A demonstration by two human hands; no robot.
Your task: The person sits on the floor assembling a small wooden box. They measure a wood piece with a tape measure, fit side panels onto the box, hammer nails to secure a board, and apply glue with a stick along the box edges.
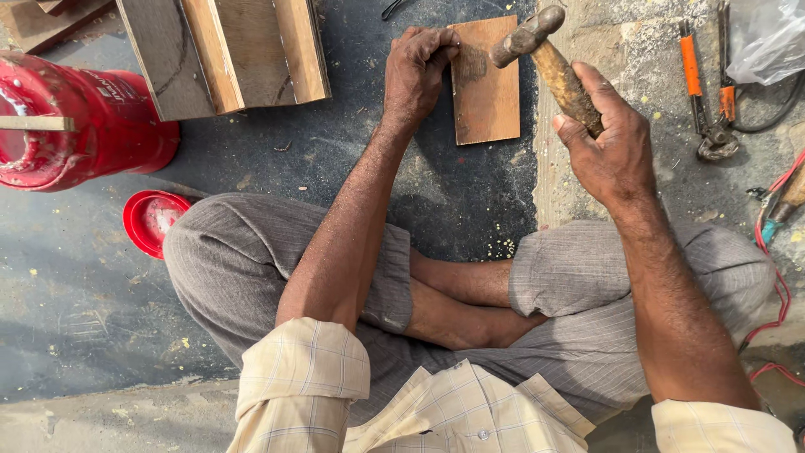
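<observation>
A small flat brown wooden board (490, 92) lies on the dark ground in front of my crossed legs. My left hand (417, 71) rests at the board's left edge, fingertips pinched together near its top left corner; whether something small is held there is hidden. My right hand (608, 138) grips the wooden handle of a hammer (545, 54), raised above the board's right side, with the metal head over the top right corner.
A red metal cylinder (71, 122) lies at the left with a red lid (151, 220) beside it. A wooden frame of planks (226, 50) sits at the top. Orange-handled pliers (708, 92), a plastic bag (767, 38) and red wire (776, 252) lie at the right.
</observation>
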